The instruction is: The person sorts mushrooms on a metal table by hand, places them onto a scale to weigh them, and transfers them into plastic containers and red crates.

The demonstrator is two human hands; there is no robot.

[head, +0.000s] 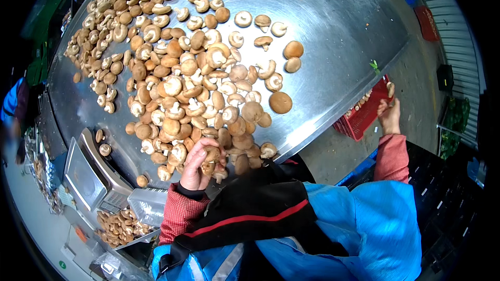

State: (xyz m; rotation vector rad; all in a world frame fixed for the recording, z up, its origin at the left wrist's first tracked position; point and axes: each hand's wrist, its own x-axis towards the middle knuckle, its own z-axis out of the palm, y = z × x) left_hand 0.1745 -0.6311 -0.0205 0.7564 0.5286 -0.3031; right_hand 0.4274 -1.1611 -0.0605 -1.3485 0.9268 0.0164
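Many brown shiitake mushrooms (pixel 172 86) lie heaped on a stainless steel table (pixel 332 27). My left hand (pixel 197 164), at the table's near edge, curls around a few mushrooms (pixel 211 156). My right hand (pixel 390 115) is stretched out to the right, past the table's edge, above a red plastic crate (pixel 363 119) that holds some mushrooms. A single mushroom (pixel 390 89) is at its fingertips; whether the fingers still touch it cannot be told.
At the left stand a weighing scale (pixel 88 175), a clear plastic container (pixel 148 205) and a tray of mushrooms (pixel 121 228). A person in blue (pixel 13 101) is at the far left. Dark crates (pixel 433 191) stand at the right; more red crates (pixel 425 23) lie farther off.
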